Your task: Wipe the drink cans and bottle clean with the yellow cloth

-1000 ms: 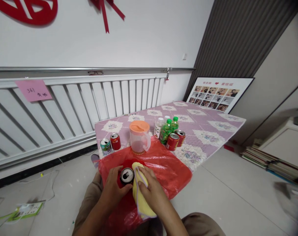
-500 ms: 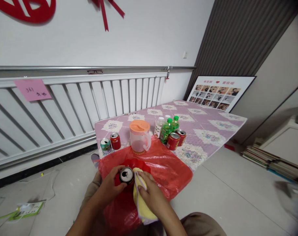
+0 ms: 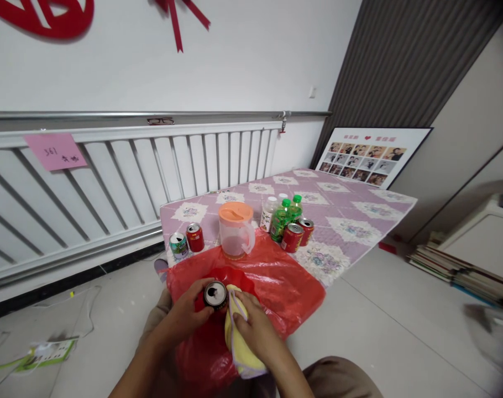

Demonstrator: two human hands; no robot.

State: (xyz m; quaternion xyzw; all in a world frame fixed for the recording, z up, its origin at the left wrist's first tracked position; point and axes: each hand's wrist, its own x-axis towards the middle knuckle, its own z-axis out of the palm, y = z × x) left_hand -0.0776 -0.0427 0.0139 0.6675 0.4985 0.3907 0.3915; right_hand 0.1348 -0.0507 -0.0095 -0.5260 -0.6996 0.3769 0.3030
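Fingers of my left hand (image 3: pixel 190 310) wrap round a dark can (image 3: pixel 215 294), whose opened top faces up. My right hand (image 3: pixel 253 326) grips a folded yellow cloth (image 3: pixel 241 351) with a purple edge, its upper end close to the can's right side. Both hands are over a red plastic bag (image 3: pixel 284 282) spread across the table's near edge. Part of a red container (image 3: pixel 245 281) shows behind the can. Farther back stands a clear pitcher (image 3: pixel 234 237) with an orange lid.
A green can (image 3: pixel 178 246) and a red can (image 3: pixel 195 238) stand left of the pitcher. To its right are several bottles (image 3: pixel 281 221) and two red cans (image 3: pixel 292 239) on the patterned tablecloth (image 3: pixel 338 199). A radiator (image 3: pixel 131 171) lines the wall.
The dark can and my left hand have shifted very slightly to the right. My right hand keeps its hold on the cloth almost unmoved.
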